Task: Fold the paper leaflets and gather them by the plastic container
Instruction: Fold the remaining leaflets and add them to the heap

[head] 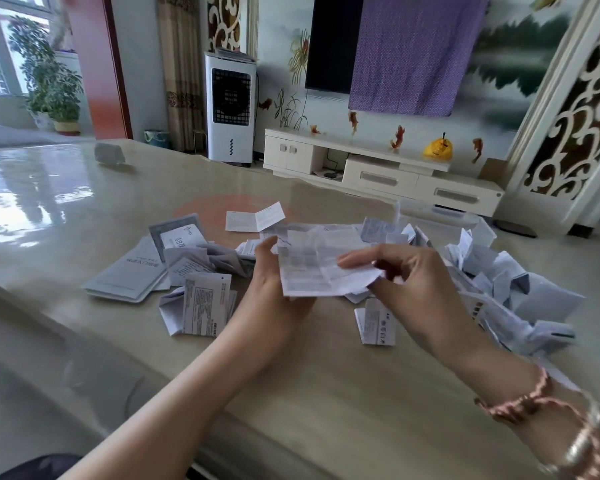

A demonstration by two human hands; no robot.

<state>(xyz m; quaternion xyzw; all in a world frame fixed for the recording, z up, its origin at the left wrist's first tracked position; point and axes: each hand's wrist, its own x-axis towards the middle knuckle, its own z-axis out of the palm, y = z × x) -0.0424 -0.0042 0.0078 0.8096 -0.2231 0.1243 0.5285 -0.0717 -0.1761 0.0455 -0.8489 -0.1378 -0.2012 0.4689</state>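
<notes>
Head view: left hand (274, 271) and right hand (406, 271) pinch creased leaflet (317, 271) in midair. Risk: crooked fold, thin paper tearing, slipping into loose pile (499, 282).

Print covers the leaflets (207, 304) on the table (84, 209), Chinese characters by their look, but all of it is too small and blurred to read. No brand, number or sign is legible.
</notes>
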